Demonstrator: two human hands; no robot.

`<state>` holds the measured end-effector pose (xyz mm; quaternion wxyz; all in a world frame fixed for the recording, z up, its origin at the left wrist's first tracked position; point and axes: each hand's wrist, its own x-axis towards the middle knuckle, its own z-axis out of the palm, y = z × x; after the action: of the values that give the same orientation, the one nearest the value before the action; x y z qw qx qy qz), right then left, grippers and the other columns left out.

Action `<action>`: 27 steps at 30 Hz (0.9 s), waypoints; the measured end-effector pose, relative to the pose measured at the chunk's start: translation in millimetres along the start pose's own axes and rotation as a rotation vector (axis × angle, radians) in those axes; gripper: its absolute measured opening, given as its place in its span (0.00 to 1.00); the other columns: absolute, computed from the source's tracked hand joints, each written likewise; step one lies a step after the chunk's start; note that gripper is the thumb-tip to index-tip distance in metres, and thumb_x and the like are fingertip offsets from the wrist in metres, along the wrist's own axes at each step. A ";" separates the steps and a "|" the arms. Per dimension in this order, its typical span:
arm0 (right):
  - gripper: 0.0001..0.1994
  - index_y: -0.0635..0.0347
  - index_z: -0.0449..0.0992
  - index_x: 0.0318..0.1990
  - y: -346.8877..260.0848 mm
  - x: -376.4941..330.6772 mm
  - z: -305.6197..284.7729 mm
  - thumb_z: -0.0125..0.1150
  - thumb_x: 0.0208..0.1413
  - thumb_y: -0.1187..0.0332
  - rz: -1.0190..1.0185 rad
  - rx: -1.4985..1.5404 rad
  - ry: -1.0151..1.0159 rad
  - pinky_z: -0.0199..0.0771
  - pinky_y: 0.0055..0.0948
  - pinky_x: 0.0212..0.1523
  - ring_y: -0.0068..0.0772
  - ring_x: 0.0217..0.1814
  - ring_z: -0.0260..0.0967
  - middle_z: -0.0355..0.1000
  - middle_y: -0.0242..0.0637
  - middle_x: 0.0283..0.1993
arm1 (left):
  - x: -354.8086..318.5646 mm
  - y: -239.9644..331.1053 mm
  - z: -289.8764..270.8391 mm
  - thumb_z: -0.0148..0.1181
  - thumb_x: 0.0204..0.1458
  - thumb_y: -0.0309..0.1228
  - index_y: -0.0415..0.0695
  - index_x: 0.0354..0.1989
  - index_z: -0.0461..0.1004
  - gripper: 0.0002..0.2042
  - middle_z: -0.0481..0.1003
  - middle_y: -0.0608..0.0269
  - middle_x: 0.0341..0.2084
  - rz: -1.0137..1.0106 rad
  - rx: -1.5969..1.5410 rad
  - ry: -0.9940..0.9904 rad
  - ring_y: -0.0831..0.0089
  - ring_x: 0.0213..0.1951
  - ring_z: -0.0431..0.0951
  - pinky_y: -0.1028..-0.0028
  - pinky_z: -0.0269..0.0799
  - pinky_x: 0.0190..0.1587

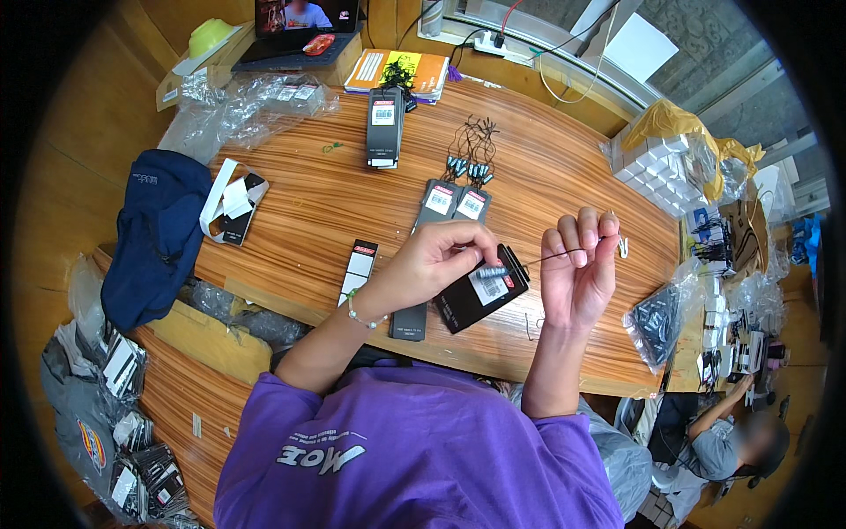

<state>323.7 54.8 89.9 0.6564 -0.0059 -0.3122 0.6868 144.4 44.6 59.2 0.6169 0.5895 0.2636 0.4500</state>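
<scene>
My left hand (448, 256) is closed in a pinch at a small grey-blue plastic seal (492, 273), above a stack of black hang tags (458, 309) with a white label. From there a thin dark cord (551, 257) runs across to my right hand (577, 269), whose thumb and fingertips pinch it. Just beyond my hands lie two grey stacks of hang tags (438, 201), with several looped cords (476, 137) and seals at their far end. Part of one grey stack is hidden under my left hand. A narrow black-and-white tag (359, 269) lies left of my left wrist.
Another stack of grey tags (384, 132) lies farther back. A navy cloth bag (157, 234) sits at left, and wrapped white boxes (656, 172) stand at right. A tablet (304, 26) is at the back. One other person (736, 445) sits at lower right.
</scene>
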 end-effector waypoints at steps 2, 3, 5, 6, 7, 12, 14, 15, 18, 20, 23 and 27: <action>0.06 0.55 0.66 0.37 0.3 -0.2 1.0 0.53 0.56 0.66 0.000 0.001 0.005 0.55 0.22 0.29 0.21 0.25 0.55 0.60 0.30 0.29 | 0.1 2.9 -2.3 0.50 0.51 0.23 0.36 0.30 0.70 0.04 0.70 0.62 0.32 -0.001 0.027 -0.028 0.79 0.36 0.69 0.79 0.65 0.41; 0.06 0.55 0.66 0.37 0.5 -0.1 1.7 0.53 0.56 0.66 0.001 -0.005 0.005 0.55 0.22 0.29 0.21 0.25 0.54 0.60 0.30 0.29 | 0.4 3.8 -2.6 0.50 0.52 0.24 0.36 0.29 0.71 0.05 0.70 0.62 0.32 -0.002 0.041 -0.041 0.79 0.36 0.69 0.79 0.65 0.41; 0.06 0.55 0.66 0.37 1.9 3.2 2.1 0.53 0.56 0.66 -0.002 -0.017 0.000 0.55 0.22 0.29 0.21 0.25 0.54 0.60 0.30 0.29 | 2.5 4.8 4.2 0.58 0.47 0.25 0.38 0.30 0.71 0.05 0.70 0.65 0.30 0.011 0.033 0.022 0.81 0.34 0.69 0.80 0.66 0.38; 0.06 0.55 0.66 0.37 2.2 5.0 1.3 0.53 0.56 0.66 -0.002 -0.019 0.000 0.55 0.22 0.29 0.21 0.25 0.54 0.60 0.30 0.29 | 4.6 6.4 5.4 0.60 0.45 0.25 0.38 0.30 0.71 0.06 0.70 0.66 0.29 0.043 0.124 0.038 0.82 0.33 0.70 0.81 0.66 0.36; 0.06 0.55 0.66 0.37 2.1 5.2 0.6 0.53 0.56 0.66 0.000 -0.019 0.002 0.55 0.22 0.29 0.21 0.26 0.55 0.60 0.30 0.29 | 5.0 7.8 6.7 0.62 0.44 0.25 0.38 0.29 0.72 0.07 0.70 0.67 0.28 0.072 0.213 0.055 0.83 0.32 0.70 0.81 0.67 0.34; 0.06 0.56 0.68 0.37 -0.8 3.6 -2.4 0.53 0.56 0.66 -0.022 -0.068 0.025 0.54 0.22 0.30 0.21 0.26 0.55 0.61 0.31 0.28 | 8.2 9.2 9.1 0.63 0.40 0.23 0.39 0.28 0.72 0.07 0.70 0.66 0.28 0.205 0.445 0.139 0.74 0.32 0.72 0.77 0.67 0.36; 0.06 0.56 0.69 0.38 -2.0 2.9 -4.0 0.52 0.56 0.66 -0.032 -0.097 0.037 0.54 0.22 0.30 0.20 0.26 0.55 0.61 0.31 0.29 | 9.2 7.5 9.3 0.64 0.38 0.22 0.41 0.27 0.73 0.07 0.71 0.65 0.31 0.329 0.579 0.209 0.71 0.35 0.73 0.77 0.68 0.38; 0.06 0.56 0.69 0.38 -2.2 2.7 -3.8 0.52 0.56 0.66 -0.032 -0.113 0.034 0.54 0.22 0.30 0.20 0.26 0.55 0.61 0.31 0.29 | 9.1 6.6 8.3 0.64 0.38 0.22 0.41 0.27 0.72 0.07 0.71 0.64 0.31 0.357 0.644 0.230 0.70 0.34 0.73 0.76 0.68 0.38; 0.06 0.56 0.70 0.39 -3.6 2.0 -2.9 0.52 0.56 0.67 -0.031 -0.131 0.028 0.54 0.21 0.30 0.20 0.26 0.54 0.61 0.31 0.29 | 8.6 3.5 6.6 0.65 0.38 0.23 0.41 0.27 0.71 0.09 0.71 0.63 0.29 0.363 0.732 0.231 0.69 0.34 0.73 0.75 0.68 0.38; 0.06 0.56 0.70 0.39 -3.9 1.0 -3.1 0.52 0.56 0.68 -0.025 -0.094 0.026 0.54 0.21 0.30 0.20 0.26 0.54 0.61 0.31 0.29 | 8.2 2.3 7.8 0.66 0.37 0.25 0.41 0.28 0.70 0.10 0.71 0.63 0.28 0.262 0.656 0.155 0.71 0.34 0.73 0.75 0.68 0.37; 0.05 0.56 0.71 0.38 -0.7 0.3 0.1 0.52 0.56 0.68 -0.026 -0.079 0.028 0.54 0.21 0.30 0.21 0.27 0.54 0.61 0.31 0.29 | 4.8 0.6 21.7 0.67 0.37 0.27 0.40 0.29 0.69 0.13 0.71 0.63 0.27 0.172 0.505 0.100 0.72 0.32 0.73 0.75 0.69 0.36; 0.05 0.56 0.70 0.38 6.4 -1.9 1.1 0.52 0.56 0.68 0.000 -0.025 0.032 0.54 0.21 0.30 0.21 0.27 0.54 0.60 0.30 0.30 | 6.6 -10.8 37.3 0.68 0.36 0.26 0.40 0.29 0.69 0.14 0.72 0.62 0.26 0.232 0.534 0.203 0.72 0.30 0.74 0.75 0.70 0.35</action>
<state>317.8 53.0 87.2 0.6613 -0.0252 -0.3100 0.6826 182.0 33.2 56.2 0.3553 0.7089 0.3638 0.4888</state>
